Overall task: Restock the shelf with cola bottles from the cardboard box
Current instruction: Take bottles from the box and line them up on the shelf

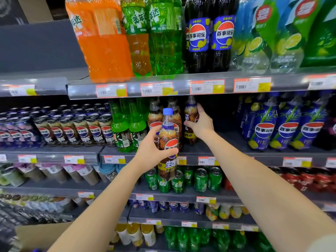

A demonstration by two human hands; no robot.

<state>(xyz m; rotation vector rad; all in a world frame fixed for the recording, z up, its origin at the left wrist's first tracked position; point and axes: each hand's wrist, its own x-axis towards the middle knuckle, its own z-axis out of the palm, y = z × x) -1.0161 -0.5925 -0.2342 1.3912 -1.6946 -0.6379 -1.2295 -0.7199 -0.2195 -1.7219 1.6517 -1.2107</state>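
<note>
Restocking looks well under way but not finished. The left hand (152,151) curls its fingers and thumb round the middle of a blue-capped cola bottle (169,131), holding it upright in the air in front of the shelf (236,156), not yet set down on it. The right hand (201,124) reaches further in and grips a second cola bottle (190,113) by its side, thumb toward the front and fingers wrapped behind; this bottle stands on the shelf or very near it, though its base is too dark to tell whether it has touched down. Just left of it, a few standing cola bottles (154,115) of the same kind are already in place in rows beside the green bottles (121,128), so part of the job appears done. Between the second cola bottle and the blue lemon-label bottles (263,128) the shelf shows a dark stretch that seems to have room for more. What is left, by my judgement: settling the right-hand bottle, placing the left-hand one next to it, and going back to the cardboard box (41,235) for more. The box sits low at the left edge of the view, well apart from both hands, and its contents are mostly out of sight, so how many bottles remain cannot be told.
</note>
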